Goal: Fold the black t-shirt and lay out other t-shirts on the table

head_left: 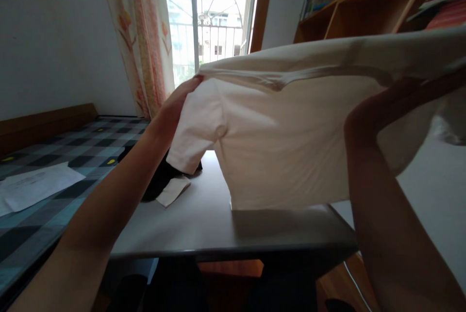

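A cream short-sleeved T-shirt (284,142) is stretched out in the air above the grey-white table (174,229). Its left-hand sleeve hangs down, and its lower hem is just over the tabletop. My left hand (187,90) is closed on the shirt's shoulder, with the fingers partly behind the cloth. On the other side my right hand (396,96) grips the shirt near the neckline; its fingers are dark and partly hidden in the fabric. Beneath the hanging sleeve, a black cloth item (158,181) lies on the table beside a small cream piece (174,190).
To the left is a bed with a checked cover (120,130) and white papers (40,186). A flowered curtain (145,35) hangs by the bright window (218,21). A wooden bookshelf (367,11) with books stands at upper right. A white cable (353,280) runs along the floor.
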{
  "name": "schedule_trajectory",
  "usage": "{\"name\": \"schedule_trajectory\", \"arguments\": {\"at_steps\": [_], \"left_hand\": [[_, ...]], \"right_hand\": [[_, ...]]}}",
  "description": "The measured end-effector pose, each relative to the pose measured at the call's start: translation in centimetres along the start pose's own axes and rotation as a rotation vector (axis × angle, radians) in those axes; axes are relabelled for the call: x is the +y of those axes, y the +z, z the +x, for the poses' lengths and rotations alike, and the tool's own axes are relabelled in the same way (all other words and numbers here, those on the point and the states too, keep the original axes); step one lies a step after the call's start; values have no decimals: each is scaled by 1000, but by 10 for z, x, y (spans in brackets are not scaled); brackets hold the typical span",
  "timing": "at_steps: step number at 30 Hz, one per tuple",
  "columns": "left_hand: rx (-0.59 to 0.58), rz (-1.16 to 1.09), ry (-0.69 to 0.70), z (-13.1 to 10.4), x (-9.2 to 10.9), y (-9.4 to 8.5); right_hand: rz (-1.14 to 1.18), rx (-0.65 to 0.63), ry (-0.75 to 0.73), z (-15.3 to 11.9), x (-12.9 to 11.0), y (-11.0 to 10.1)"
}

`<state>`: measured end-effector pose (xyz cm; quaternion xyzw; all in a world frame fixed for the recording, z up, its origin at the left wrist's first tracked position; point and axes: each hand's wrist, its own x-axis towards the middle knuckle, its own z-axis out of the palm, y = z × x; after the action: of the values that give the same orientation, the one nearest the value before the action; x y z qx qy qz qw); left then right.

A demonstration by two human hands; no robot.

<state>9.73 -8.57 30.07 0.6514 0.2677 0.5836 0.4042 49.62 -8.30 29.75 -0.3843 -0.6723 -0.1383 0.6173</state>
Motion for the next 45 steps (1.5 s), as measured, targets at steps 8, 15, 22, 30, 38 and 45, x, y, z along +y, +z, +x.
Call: {"name": "schedule_trajectory", "arguments": {"at_steps": [8, 15, 22, 30, 38, 45], "left_hand": [[103, 581, -174, 13, -149, -27], [-320, 1321, -375, -35, -256, -29], [-441, 1356, -330, -36, -281, -8], [-621, 1198, 104, -45, -295, 32], [-275, 1001, -203, -17, -317, 48], [-179, 1164, -415, 3, -344, 54]], "right_hand": [[-514, 155, 286, -63, 51, 84], [-686, -683, 813, -179, 148, 108], [-565, -720, 730, -215, 187, 106], [55, -386, 1130, -208, 175, 127], [489, -107, 1342, -186, 180, 134], [304, -180, 1180, -213, 195, 163]]}}
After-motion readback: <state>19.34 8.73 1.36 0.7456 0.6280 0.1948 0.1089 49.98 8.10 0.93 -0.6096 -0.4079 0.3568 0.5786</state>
